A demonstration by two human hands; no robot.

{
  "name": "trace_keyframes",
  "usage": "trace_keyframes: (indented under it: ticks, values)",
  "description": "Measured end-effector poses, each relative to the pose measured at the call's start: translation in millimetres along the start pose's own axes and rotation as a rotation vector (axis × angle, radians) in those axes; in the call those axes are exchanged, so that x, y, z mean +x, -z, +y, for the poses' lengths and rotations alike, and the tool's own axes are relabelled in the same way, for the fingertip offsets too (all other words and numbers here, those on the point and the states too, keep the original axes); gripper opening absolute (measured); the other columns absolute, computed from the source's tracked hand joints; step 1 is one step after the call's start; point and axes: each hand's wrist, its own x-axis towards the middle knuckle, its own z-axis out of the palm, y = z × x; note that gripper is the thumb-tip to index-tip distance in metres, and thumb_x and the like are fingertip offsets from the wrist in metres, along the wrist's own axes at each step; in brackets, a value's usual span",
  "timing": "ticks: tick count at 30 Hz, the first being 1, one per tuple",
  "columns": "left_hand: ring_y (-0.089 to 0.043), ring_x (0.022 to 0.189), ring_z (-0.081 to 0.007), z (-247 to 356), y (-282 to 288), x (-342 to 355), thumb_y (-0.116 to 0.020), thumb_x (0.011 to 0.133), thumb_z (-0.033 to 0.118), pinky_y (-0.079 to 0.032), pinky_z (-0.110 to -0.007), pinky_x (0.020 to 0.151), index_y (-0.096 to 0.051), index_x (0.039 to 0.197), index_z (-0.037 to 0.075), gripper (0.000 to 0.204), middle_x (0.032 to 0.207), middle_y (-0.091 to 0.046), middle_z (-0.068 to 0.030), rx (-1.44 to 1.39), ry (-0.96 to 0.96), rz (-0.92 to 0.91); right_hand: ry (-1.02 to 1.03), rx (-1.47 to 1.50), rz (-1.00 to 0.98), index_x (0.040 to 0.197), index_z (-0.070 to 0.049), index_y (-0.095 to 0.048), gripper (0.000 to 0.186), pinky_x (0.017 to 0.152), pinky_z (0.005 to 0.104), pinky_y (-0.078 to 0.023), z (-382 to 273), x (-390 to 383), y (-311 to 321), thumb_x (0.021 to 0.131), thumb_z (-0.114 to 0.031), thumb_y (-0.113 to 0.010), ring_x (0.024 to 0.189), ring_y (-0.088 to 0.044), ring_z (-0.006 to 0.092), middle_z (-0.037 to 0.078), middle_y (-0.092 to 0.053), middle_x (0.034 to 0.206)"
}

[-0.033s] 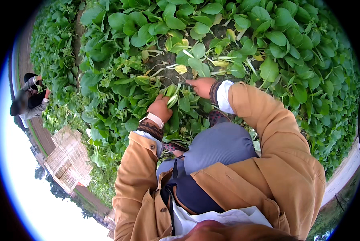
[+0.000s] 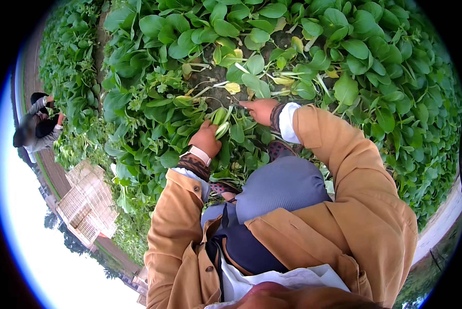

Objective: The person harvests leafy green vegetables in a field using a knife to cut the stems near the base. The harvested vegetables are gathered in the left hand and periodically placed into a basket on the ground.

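Observation:
My left hand [image 2: 206,140] is closed around a bunch of leafy greens [image 2: 222,129], with pale green stem ends sticking out beside the fingers. To the right, just above the soil, is my right hand [image 2: 260,110], its fingers curled and pointing left. A small dark tip [image 2: 236,105] shows at its fingertips; the rest is hidden in the grip, and I cannot tell its kind. A short gap separates this hand from the bunch. Cut leaves with white stalks [image 2: 251,80] and some yellowed leaves [image 2: 232,88] lie on the bare soil [image 2: 218,96] beyond my hands.
Dense rows of green leafy plants [image 2: 354,49] surround the patch. My knees [image 2: 282,185] are bent close behind my hands. At the left, stacked pale plastic crates [image 2: 86,201] stand by the bed, and another person [image 2: 38,123] crouches at its far-left edge.

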Motion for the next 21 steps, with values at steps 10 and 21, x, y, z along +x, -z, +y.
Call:
trace_keyframes:
  ticks: [10, 21]
  values:
    - [-0.051, 0.118, -0.0418, -10, -31, -19, -0.065, 0.071, 0.016, -0.043, -0.041, 0.101, -0.059, 0.119, 0.005, 0.05, 0.134, -0.046, -0.0297, -0.074, 0.048, 0.021, 0.013, -0.075, -0.101, 0.135, -0.013, -0.05, 0.05, 0.085, 0.0461, -0.048, -15, 16, 0, 0.085, -0.011, -0.046, 0.095, -0.061, 0.0407, 0.024, -0.064, 0.103]
    - [-0.059, 0.106, -0.0401, -8, -27, -39, -0.066, 0.074, 0.016, -0.047, -0.041, 0.093, -0.062, 0.114, 0.002, 0.043, 0.122, -0.058, -0.0234, -0.38, -0.011, 0.199, -0.045, -0.185, -0.292, 0.139, -0.015, -0.047, 0.061, 0.096, 0.0407, -0.045, -19, 27, 5, 0.079, -0.006, -0.049, 0.115, -0.057, 0.0361, 0.019, -0.06, 0.123]
